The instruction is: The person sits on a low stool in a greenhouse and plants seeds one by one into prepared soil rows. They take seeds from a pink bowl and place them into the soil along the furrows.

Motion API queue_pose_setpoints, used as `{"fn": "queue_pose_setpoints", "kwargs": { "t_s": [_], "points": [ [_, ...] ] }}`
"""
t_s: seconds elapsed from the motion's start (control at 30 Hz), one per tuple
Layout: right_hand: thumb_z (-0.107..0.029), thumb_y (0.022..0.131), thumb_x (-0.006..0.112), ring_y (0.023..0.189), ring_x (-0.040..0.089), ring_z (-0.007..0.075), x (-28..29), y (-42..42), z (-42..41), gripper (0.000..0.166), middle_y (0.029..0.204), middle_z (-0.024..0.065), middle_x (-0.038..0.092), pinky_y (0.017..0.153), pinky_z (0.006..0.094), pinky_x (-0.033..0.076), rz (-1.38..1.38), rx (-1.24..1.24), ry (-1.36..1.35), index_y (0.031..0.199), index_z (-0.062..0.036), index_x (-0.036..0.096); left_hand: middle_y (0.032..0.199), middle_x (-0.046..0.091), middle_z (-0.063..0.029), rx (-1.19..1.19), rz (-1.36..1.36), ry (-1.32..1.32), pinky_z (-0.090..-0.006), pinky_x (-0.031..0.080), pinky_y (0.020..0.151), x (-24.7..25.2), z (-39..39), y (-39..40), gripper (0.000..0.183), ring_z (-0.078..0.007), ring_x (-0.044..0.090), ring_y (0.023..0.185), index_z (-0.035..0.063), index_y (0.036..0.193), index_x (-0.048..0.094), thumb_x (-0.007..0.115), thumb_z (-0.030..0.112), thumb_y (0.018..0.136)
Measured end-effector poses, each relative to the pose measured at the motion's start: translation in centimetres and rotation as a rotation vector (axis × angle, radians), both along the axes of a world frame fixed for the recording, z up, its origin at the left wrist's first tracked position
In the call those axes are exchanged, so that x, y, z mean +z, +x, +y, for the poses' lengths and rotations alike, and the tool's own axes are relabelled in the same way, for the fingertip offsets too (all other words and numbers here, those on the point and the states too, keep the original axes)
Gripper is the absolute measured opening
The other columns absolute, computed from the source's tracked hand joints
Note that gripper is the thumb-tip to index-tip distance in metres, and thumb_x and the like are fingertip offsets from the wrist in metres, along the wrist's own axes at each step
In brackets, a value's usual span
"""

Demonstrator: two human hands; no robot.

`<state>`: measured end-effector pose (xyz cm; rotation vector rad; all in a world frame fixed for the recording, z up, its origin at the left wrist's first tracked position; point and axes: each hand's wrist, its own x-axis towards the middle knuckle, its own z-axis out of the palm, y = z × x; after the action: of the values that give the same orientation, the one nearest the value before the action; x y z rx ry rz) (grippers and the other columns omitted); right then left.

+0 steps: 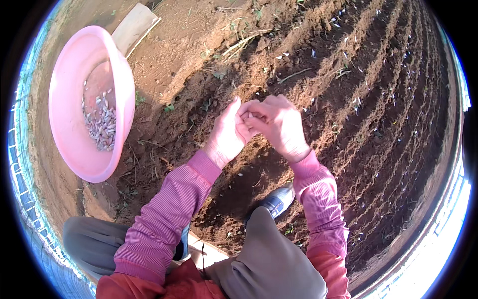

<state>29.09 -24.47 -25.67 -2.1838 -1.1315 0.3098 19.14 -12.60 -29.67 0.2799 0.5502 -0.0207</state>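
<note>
My left hand (229, 130) is half cupped over the soil, thumb up. Its fingers meet those of my right hand (280, 123), whose thumb and fingertips pinch at something small and pale in the left palm, perhaps a clove; the fingers mostly hide it. To the left, a pink plastic basin (61, 112) stands tilted in view, with many garlic cloves (102, 129) lying inside it. More pale cloves (313, 53) are scattered along the furrows of brown soil (347, 138) on the right.
A pale flat board (134, 26) lies behind the basin. My shoe (278, 202) rests on the soil below my hands. Dry stalks (241, 45) and a twig (295, 76) lie on the ground ahead, among small green weeds. Another pale flat piece (205, 250) is between my legs.
</note>
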Motion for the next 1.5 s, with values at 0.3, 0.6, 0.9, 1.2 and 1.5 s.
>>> {"fn": "queue_pose_setpoints", "kwargs": {
  "t_s": [0.3, 0.6, 0.9, 1.2, 1.5],
  "points": [
    [-0.009, 0.072, 0.070, 0.087, 0.058, 0.0240, -1.2, -0.8, -3.1, 0.016, 0.100, 0.0025, 0.064, 0.078, 0.0363, 0.048, -0.024, -0.085, 0.191, 0.089, -0.0109, 0.069, 0.123, 0.059, -0.0122, -0.093, 0.020, 0.010, -0.0368, 0.043, 0.103, 0.1, -1.5, 1.2, 0.060, -0.0206, 0.057, 0.111, -0.0037, 0.131, 0.049, 0.035, 0.048, 0.103],
    [-0.017, 0.083, 0.066, 0.080, 0.063, 0.0237, -2.1, 3.9, -1.8, 0.009, 0.085, 0.0060, 0.066, 0.074, 0.0361, 0.050, -0.170, -0.137, 0.078, 0.086, -0.0083, 0.064, 0.129, 0.053, -0.0252, -0.024, 0.018, -0.017, -0.0477, 0.039, 0.111, 1.1, -1.4, 3.2, 0.064, -0.0346, 0.052, 0.124, -0.0114, 0.136, 0.037, 0.039, 0.043, 0.103],
    [-0.011, 0.084, 0.065, 0.085, 0.067, 0.0278, -8.3, 12.6, 0.2, 0.007, 0.086, 0.0111, 0.068, 0.077, 0.0370, 0.053, -0.287, -0.277, -0.256, 0.085, -0.0065, 0.069, 0.137, 0.044, -0.0315, -0.019, 0.088, 0.030, -0.0506, 0.037, 0.112, 0.9, -0.4, 3.1, 0.067, -0.0409, 0.047, 0.128, -0.0102, 0.140, 0.030, 0.039, 0.044, 0.102],
    [-0.017, 0.086, 0.071, 0.066, 0.066, 0.0189, -6.3, 11.4, 1.0, 0.014, 0.080, 0.0104, 0.069, 0.062, 0.0335, 0.056, -0.171, -0.279, -0.039, 0.083, -0.0035, 0.070, 0.136, 0.046, -0.0310, 0.001, 0.091, 0.043, -0.0505, 0.037, 0.112, 1.5, 0.9, 3.0, 0.066, -0.0403, 0.047, 0.128, -0.0101, 0.138, 0.034, 0.036, 0.046, 0.103],
    [-0.012, 0.079, 0.069, 0.069, 0.063, 0.0224, -1.3, 1.9, -1.9, 0.007, 0.075, 0.0079, 0.059, 0.062, 0.0331, 0.054, 0.097, -0.094, 0.146, 0.082, -0.0062, 0.066, 0.111, 0.059, -0.0123, -0.115, 0.090, 0.141, -0.0364, 0.044, 0.099, 1.5, -0.7, 4.9, 0.064, -0.0206, 0.057, 0.106, -0.0047, 0.129, 0.049, 0.041, 0.053, 0.100]
  ]
}}
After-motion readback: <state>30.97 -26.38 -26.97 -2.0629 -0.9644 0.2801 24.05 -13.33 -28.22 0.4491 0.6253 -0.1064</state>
